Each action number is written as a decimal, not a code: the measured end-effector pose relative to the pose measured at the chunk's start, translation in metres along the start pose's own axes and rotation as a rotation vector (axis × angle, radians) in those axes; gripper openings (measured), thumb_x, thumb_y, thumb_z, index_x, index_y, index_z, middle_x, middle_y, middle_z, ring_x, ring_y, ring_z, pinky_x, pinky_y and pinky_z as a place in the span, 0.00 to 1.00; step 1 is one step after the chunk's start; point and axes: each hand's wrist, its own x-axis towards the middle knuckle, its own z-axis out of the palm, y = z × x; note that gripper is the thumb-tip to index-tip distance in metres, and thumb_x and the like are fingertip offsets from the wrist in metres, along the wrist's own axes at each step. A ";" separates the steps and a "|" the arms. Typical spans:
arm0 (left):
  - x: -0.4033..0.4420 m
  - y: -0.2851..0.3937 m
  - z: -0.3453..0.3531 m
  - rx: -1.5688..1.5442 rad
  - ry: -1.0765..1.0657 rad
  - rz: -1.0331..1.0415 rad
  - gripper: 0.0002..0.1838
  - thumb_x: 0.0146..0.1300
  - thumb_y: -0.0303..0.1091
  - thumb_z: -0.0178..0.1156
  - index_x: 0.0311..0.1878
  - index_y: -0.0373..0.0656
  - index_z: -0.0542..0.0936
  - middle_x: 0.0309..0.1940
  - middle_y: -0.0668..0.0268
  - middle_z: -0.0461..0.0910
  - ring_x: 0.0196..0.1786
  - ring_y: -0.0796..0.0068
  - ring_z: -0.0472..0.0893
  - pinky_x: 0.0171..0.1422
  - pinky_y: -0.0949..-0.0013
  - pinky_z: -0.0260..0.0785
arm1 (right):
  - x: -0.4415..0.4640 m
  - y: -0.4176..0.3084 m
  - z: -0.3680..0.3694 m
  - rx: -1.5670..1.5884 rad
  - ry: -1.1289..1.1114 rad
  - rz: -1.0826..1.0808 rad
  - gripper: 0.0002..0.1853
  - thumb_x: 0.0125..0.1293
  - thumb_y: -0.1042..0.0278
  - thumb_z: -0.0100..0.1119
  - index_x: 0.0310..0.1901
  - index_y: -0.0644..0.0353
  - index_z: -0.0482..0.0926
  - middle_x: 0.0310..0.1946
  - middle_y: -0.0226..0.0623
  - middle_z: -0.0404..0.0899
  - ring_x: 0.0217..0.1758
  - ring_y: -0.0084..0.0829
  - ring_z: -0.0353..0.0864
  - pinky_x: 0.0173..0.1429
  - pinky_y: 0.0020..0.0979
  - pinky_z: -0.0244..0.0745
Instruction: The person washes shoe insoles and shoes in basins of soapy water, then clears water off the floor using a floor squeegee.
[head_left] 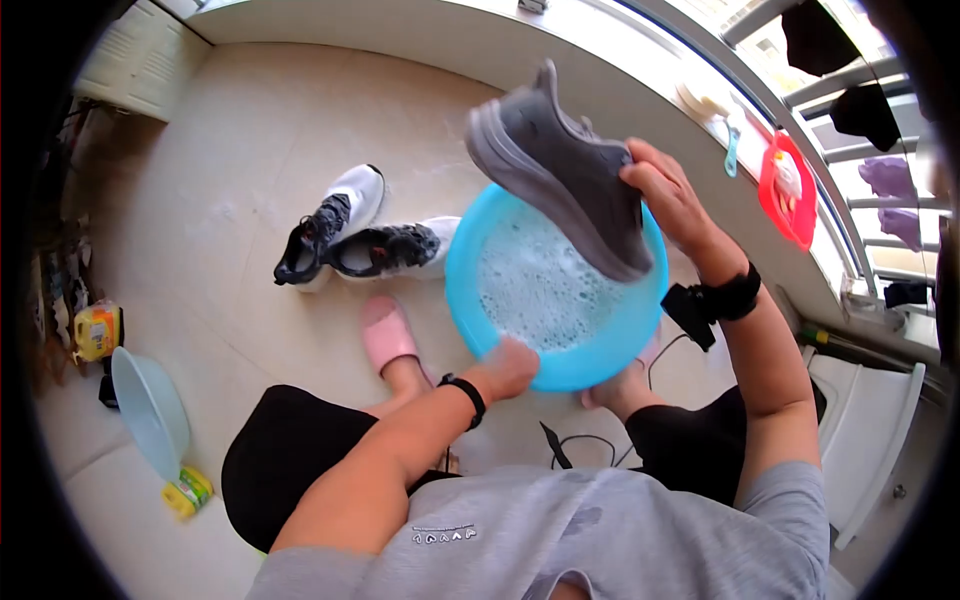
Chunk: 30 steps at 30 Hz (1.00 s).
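My right hand (pixel 668 190) grips a grey sneaker (pixel 570 150) by one end. The sneaker is tilted above a blue basin (pixel 465 290), with its pale sole facing down and left. Foamy water (pixel 545 280) with many bubbles fills the basin. At the basin's near left rim is my left hand (pixel 508 368). It looks bunched, but its fingers are blurred and partly hidden, so I cannot tell what they hold.
Two black-and-white sneakers (pixel 395 248) lie left of the basin. Pink slippers (pixel 388 333) are on my feet. A pale basin (pixel 150 412) and yellow packages (pixel 188 490) stand far left. On the ledge are a brush (pixel 731 148) and a red basket (pixel 770 195). A white stool (pixel 865 430) is right.
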 end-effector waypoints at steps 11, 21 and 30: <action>-0.003 -0.001 -0.006 0.212 0.047 0.067 0.07 0.51 0.32 0.49 0.27 0.42 0.76 0.24 0.59 0.77 0.29 0.60 0.77 0.35 0.60 0.67 | -0.081 0.196 0.113 0.212 0.059 0.699 0.11 0.58 0.58 0.51 0.28 0.57 0.74 0.21 0.38 0.74 0.24 0.38 0.71 0.27 0.36 0.63; -0.002 0.000 -0.010 0.173 0.007 0.024 0.07 0.50 0.31 0.49 0.29 0.38 0.74 0.27 0.57 0.76 0.33 0.59 0.77 0.42 0.61 0.67 | -0.112 0.112 0.141 -0.712 -0.109 0.150 0.49 0.43 0.58 0.71 0.66 0.55 0.53 0.58 0.55 0.64 0.53 0.53 0.71 0.54 0.44 0.69; -0.002 0.000 -0.010 0.141 -0.049 0.020 0.07 0.51 0.31 0.49 0.30 0.40 0.75 0.25 0.56 0.77 0.31 0.59 0.77 0.39 0.63 0.68 | -0.125 0.132 0.147 -0.218 -0.226 0.304 0.43 0.47 0.62 0.66 0.66 0.53 0.56 0.52 0.49 0.72 0.51 0.47 0.75 0.52 0.39 0.71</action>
